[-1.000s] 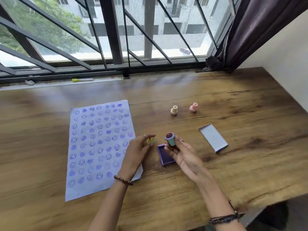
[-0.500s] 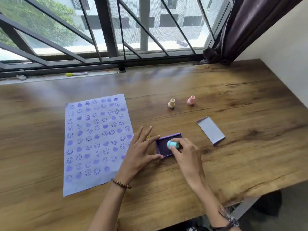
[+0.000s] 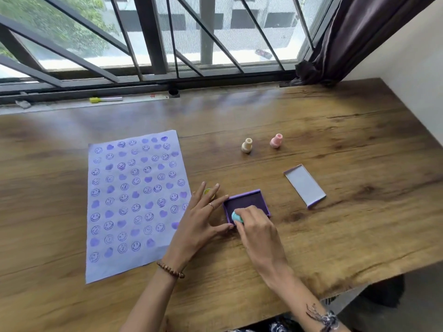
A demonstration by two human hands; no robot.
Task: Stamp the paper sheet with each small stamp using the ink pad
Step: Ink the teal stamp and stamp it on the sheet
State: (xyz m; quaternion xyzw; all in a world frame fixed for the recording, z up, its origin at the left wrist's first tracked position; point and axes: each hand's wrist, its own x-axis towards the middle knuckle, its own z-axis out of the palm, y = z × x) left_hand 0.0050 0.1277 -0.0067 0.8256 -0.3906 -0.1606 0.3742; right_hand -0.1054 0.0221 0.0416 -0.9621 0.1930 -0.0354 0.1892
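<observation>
Right hand (image 3: pixel 257 227) is closed round a teal stamp (image 3: pixel 236 217), pressing it onto the near left part of the purple ink pad (image 3: pixel 249 202), which lies on the desk (image 3: pixel 347 236) toward the middle of its near edge. Left hand (image 3: pixel 200 218) rests flat with fingers spread, holding nothing; its thumb and forefinger touch the pad's left side. A yellow stamp (image 3: pixel 208 190) shows partly behind the left hand's fingers; contact cannot be told. The paper sheet (image 3: pixel 134 200) lies flat toward the desk's left, its right margin under the left hand, covered in rows of purple smiley and heart prints. The pad's lid (image 3: pixel 305 185) lies open side up, to the right of the pad and apart from it. Farther back, a cream stamp (image 3: pixel 247 145) and a pink stamp (image 3: pixel 276 140) stand upright near each other. A yellow-capped marker (image 3: pixel 105 99) lies on the sill beyond the desk's far edge.
</observation>
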